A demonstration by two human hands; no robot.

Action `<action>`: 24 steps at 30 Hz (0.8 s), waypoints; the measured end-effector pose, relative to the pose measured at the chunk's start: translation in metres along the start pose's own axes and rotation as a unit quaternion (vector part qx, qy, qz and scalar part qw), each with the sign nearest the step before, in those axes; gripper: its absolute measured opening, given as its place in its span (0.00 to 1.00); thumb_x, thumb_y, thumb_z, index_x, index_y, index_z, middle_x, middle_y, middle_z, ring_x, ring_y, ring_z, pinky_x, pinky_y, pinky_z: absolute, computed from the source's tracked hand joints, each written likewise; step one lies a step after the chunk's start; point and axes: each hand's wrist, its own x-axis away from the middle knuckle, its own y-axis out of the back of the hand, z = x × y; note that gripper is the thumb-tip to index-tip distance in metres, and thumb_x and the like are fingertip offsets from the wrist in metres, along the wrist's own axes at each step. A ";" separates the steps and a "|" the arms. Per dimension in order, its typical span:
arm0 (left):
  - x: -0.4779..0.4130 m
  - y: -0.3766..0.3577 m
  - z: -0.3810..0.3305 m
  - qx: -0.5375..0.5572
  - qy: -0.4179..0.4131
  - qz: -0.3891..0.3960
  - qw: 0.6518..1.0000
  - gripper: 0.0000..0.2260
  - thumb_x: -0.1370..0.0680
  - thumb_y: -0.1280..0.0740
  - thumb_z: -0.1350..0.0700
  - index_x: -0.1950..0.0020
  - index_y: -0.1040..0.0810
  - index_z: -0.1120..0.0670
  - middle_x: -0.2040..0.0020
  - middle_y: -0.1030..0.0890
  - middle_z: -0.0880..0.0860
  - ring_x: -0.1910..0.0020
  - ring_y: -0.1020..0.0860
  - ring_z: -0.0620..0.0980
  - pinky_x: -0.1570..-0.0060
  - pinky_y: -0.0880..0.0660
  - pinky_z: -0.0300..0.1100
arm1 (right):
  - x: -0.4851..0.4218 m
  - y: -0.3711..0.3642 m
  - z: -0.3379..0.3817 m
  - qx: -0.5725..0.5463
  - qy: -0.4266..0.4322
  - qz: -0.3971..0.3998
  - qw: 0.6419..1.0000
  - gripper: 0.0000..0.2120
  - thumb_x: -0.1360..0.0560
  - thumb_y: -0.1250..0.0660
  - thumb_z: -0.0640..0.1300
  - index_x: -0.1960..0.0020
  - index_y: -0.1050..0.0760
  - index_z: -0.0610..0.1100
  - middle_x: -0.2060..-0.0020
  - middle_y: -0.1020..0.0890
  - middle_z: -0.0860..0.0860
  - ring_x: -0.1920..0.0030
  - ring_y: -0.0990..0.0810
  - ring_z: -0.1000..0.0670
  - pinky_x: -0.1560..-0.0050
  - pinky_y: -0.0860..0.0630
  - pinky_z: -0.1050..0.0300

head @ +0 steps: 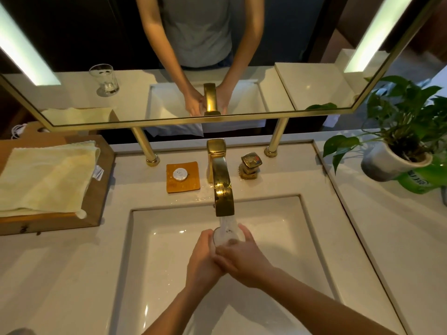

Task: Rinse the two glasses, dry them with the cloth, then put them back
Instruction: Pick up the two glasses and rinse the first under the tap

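Observation:
A clear glass (223, 236) sits under the gold faucet (221, 187), with water running from the spout into it over the white sink (302, 240). My left hand (202, 259) grips the glass from the left. My right hand (242, 257) wraps round it from the right, fingers overlapping the left hand. A second glass (104, 79) shows only as a reflection in the mirror, standing on the counter's near left, outside the direct view. A pale yellow cloth (46, 178) lies folded on a wooden tray (96, 197) at the left.
A gold tap handle (250, 165) stands right of the faucet. An orange soap dish (183, 176) with a white round soap sits left of it. A potted plant (396, 151) stands at the right. Two gold mirror posts (146, 148) rise behind the sink.

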 end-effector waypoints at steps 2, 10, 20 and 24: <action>0.007 -0.004 -0.003 0.029 0.032 -0.021 0.999 0.18 0.29 0.29 0.49 0.45 0.35 0.43 0.57 0.21 0.44 0.59 0.21 0.42 0.60 0.21 0.40 | -0.009 0.000 0.007 -0.011 -0.022 -0.026 0.999 0.29 0.20 0.59 0.63 0.50 0.23 0.49 0.51 0.17 0.50 0.44 0.21 0.52 0.24 0.52 0.46; -0.009 -0.001 0.011 -0.031 -0.018 -0.022 0.999 0.25 0.30 0.29 0.49 0.35 0.32 0.51 0.44 0.24 0.48 0.46 0.23 0.46 0.47 0.27 0.37 | -0.020 -0.009 0.018 -0.198 -0.074 -0.027 0.977 0.15 0.19 0.44 0.50 0.45 0.23 0.42 0.53 0.18 0.42 0.50 0.20 0.44 0.43 0.24 0.46; 0.001 0.003 -0.004 0.031 -0.017 -0.044 0.998 0.22 0.28 0.30 0.62 0.36 0.30 0.52 0.46 0.23 0.49 0.47 0.22 0.49 0.51 0.26 0.33 | -0.022 -0.012 0.018 -0.176 -0.087 -0.028 0.980 0.19 0.18 0.46 0.52 0.51 0.22 0.41 0.55 0.17 0.43 0.53 0.19 0.46 0.40 0.27 0.47; -0.011 0.019 -0.001 -0.042 -0.017 0.034 0.998 0.30 0.38 0.23 0.48 0.41 0.31 0.45 0.49 0.23 0.43 0.51 0.22 0.45 0.52 0.22 0.42 | -0.015 -0.006 -0.017 -0.161 0.019 0.090 0.983 0.11 0.20 0.38 0.49 0.40 0.22 0.49 0.44 0.19 0.49 0.45 0.22 0.49 0.42 0.25 0.52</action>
